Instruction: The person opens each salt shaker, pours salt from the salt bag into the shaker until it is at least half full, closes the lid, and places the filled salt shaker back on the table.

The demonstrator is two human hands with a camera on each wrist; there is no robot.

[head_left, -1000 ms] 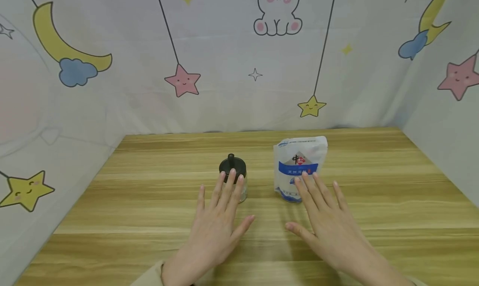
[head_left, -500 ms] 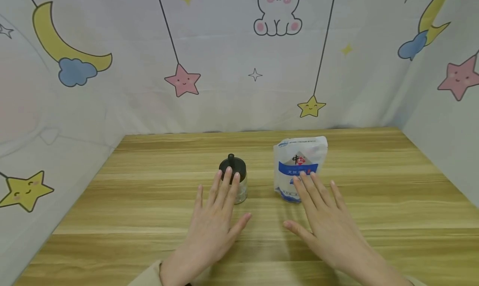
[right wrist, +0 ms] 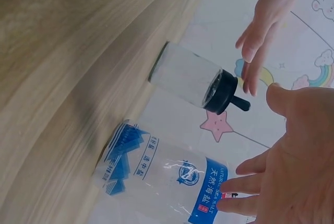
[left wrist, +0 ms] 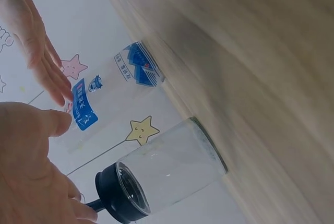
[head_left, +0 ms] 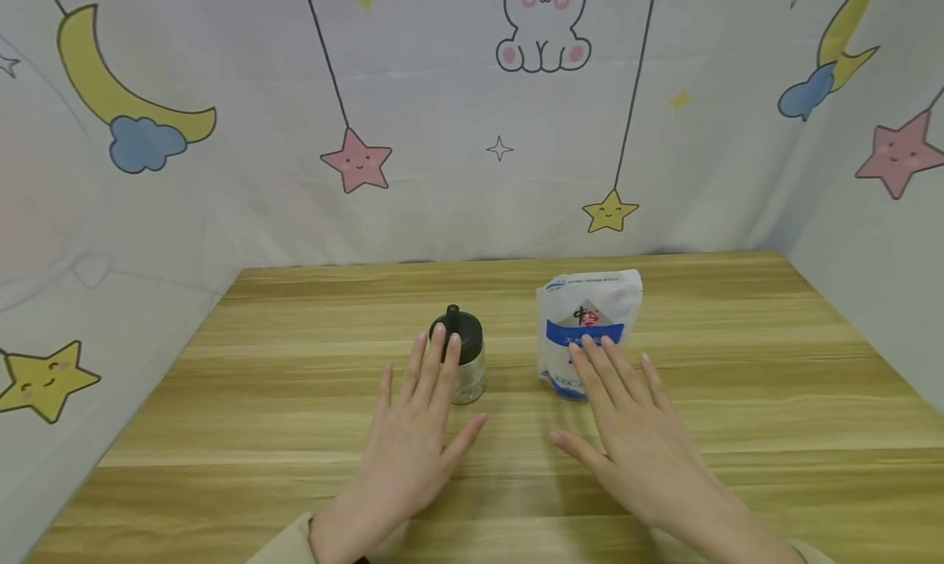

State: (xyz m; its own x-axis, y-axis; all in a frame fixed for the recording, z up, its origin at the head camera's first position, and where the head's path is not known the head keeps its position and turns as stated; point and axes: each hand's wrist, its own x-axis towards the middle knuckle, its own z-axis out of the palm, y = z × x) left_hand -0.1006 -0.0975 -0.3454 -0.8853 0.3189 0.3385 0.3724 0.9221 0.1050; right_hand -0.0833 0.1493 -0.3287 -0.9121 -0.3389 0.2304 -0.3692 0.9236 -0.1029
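A clear glass jar [head_left: 472, 379] with a black lid and upright knob stands on the wooden table, left of centre. To its right is a white and blue bag of sea salt [head_left: 593, 297], standing upright. My left hand [head_left: 409, 449], palm down with fingers spread, is raised in front of the jar and overlaps its left side in the head view. The right hand [head_left: 642, 449] is held the same way before the salt bag, covering its lower right part. Both wrist views show the jar [left wrist: 169, 164] and the bag [right wrist: 162, 172] beyond the fingers, and neither hand grips anything.
The wood-grain table [head_left: 295, 326] runs back to a white cloth backdrop [head_left: 442, 211] printed with stars and moons. More of this cloth hangs along the left and right sides. Light sleeves [head_left: 283, 543] show at the wrists.
Both hands have drifted slightly left, still spread, so more of the jar's glass shows. The head view has shifted a little. The jar and the bag stay where they stood.
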